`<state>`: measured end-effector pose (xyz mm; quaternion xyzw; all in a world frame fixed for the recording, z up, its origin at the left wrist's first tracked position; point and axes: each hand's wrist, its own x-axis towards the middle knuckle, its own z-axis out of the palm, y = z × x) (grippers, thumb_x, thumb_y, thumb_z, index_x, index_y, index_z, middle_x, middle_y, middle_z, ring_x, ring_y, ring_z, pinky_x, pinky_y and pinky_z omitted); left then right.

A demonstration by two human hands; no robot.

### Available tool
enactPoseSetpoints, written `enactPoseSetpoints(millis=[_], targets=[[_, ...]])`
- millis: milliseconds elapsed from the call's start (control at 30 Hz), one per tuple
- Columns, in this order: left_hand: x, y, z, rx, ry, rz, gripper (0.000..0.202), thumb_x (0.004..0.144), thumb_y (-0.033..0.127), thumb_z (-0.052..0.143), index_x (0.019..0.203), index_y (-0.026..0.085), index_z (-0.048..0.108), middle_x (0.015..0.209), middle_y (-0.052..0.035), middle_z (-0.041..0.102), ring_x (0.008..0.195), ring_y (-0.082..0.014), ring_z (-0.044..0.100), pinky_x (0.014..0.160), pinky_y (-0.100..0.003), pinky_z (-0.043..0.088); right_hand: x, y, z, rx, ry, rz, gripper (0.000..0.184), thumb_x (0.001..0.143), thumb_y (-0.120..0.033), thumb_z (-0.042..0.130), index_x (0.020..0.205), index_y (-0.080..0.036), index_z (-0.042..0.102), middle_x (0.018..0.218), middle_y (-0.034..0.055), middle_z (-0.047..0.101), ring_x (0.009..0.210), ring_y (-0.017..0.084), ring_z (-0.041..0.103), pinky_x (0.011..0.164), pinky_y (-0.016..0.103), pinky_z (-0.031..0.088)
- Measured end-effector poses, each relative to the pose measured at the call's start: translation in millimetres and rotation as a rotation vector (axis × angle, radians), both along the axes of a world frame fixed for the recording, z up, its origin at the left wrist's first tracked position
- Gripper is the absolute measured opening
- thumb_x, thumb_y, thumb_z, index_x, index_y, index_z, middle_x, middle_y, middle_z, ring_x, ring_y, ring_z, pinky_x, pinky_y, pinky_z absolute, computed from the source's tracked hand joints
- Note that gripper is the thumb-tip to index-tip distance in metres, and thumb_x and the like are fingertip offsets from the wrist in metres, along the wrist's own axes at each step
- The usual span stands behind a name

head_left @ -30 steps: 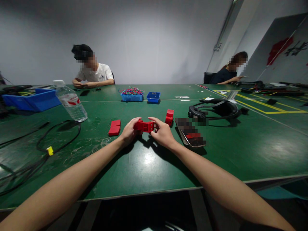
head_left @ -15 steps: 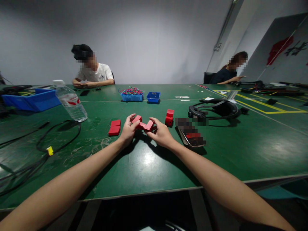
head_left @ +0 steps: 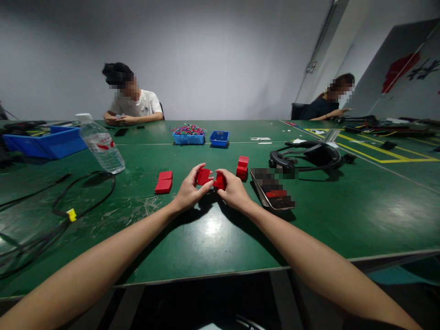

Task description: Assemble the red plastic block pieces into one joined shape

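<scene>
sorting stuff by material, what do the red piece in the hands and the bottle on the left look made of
The red piece, gripped by left hand and right hand: probably hard moulded plastic, matte, even colour, crisp flat faces. The bottle: likely thin clear plastic, see-through walls, wrapped label.

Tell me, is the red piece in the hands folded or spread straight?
Folded: the red piece bends between left hand and right hand, its two halves angled, not in line.
</scene>
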<state>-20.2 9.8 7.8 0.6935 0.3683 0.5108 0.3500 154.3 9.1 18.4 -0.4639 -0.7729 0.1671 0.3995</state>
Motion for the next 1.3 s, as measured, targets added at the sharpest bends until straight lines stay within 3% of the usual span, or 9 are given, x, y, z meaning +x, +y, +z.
enactPoseSetpoints(millis=[233, 467, 800, 967, 1067, 1200, 1300], targets=[[-4, -4, 3.0, 0.117, 0.246, 0.072, 0.083, 0.073, 0.046, 0.074, 0.140, 0.013, 0.038, 0.116, -0.0135, 0.068, 0.105, -0.0257, 0.065, 0.099, -0.041, 0.047, -1, 0, 0.6, -0.060, 0.022, -0.047, 0.062, 0.064, -0.003, 0.058, 0.125, -0.014, 0.053, 0.111, 0.0117, 0.067, 0.095, 0.022, 0.064, 0.091, 0.036, 0.050], [-3, -12, 10.9, 0.225, 0.359, 0.070, 0.068, 0.079, 0.047, 0.066, 0.134, 0.014, 0.043, 0.121, -0.0127, 0.064, 0.104, -0.0241, 0.064, 0.093, -0.034, 0.049, -1, 0, -1.0, -0.083, 0.086, -0.048, 0.064, 0.064, -0.002, 0.056, 0.127, -0.014, 0.050, 0.111, 0.0126, 0.067, 0.094, 0.023, 0.066, 0.090, 0.037, 0.050], [-2, -13, 10.5, 0.359, 0.462, 0.067, 0.057, 0.082, 0.044, 0.064, 0.130, 0.018, 0.046, 0.126, -0.0131, 0.058, 0.114, -0.0269, 0.057, 0.101, -0.040, 0.044, -2, 10, -10.9, -0.156, 0.304, -0.010, 0.072, 0.065, -0.004, 0.059, 0.133, -0.019, 0.042, 0.117, 0.0108, 0.065, 0.101, 0.020, 0.065, 0.094, 0.037, 0.050], [-2, -9, 6.8, 0.278, 0.574, 0.112, 0.059, 0.084, 0.052, 0.059, 0.130, 0.017, 0.045, 0.127, -0.0145, 0.058, 0.116, -0.0299, 0.057, 0.100, -0.044, 0.043, -4, 16, -13.4, -0.196, 0.461, 0.056, 0.072, 0.066, -0.003, 0.055, 0.134, -0.020, 0.041, 0.117, 0.0108, 0.065, 0.098, 0.018, 0.067, 0.089, 0.035, 0.053], [-2, -9, 4.9, 0.229, 0.630, 0.092, 0.058, 0.086, 0.056, 0.055, 0.128, 0.016, 0.047, 0.124, -0.0148, 0.061, 0.111, -0.0305, 0.060, 0.095, -0.044, 0.044, -6, 16, -10.4, -0.274, 0.578, 0.101, 0.071, 0.065, -0.002, 0.052, 0.134, -0.018, 0.041, 0.120, 0.0125, 0.063, 0.096, 0.018, 0.068, 0.090, 0.036, 0.054], [0, -9, 4.9, 0.215, 0.640, 0.162, 0.060, 0.083, 0.057, 0.057, 0.127, 0.016, 0.051, 0.117, -0.0137, 0.066, 0.101, -0.0299, 0.063, 0.089, -0.042, 0.045, -7, 15, -1.8, -0.368, 0.766, 0.114, 0.065, 0.065, -0.003, 0.051, 0.128, -0.017, 0.045, 0.124, 0.0118, 0.062, 0.099, 0.019, 0.067, 0.092, 0.037, 0.053], [0, -8, 4.6, 0.201, 0.681, 0.171, 0.046, 0.085, 0.056, 0.055, 0.108, 0.018, 0.064, 0.100, -0.0108, 0.070, 0.090, -0.0278, 0.064, 0.082, -0.039, 0.046, -5, 16, 3.3, -0.426, 0.851, 0.105, 0.052, 0.067, -0.005, 0.049, 0.118, -0.018, 0.054, 0.119, 0.0086, 0.066, 0.099, 0.019, 0.067, 0.092, 0.037, 0.054]])
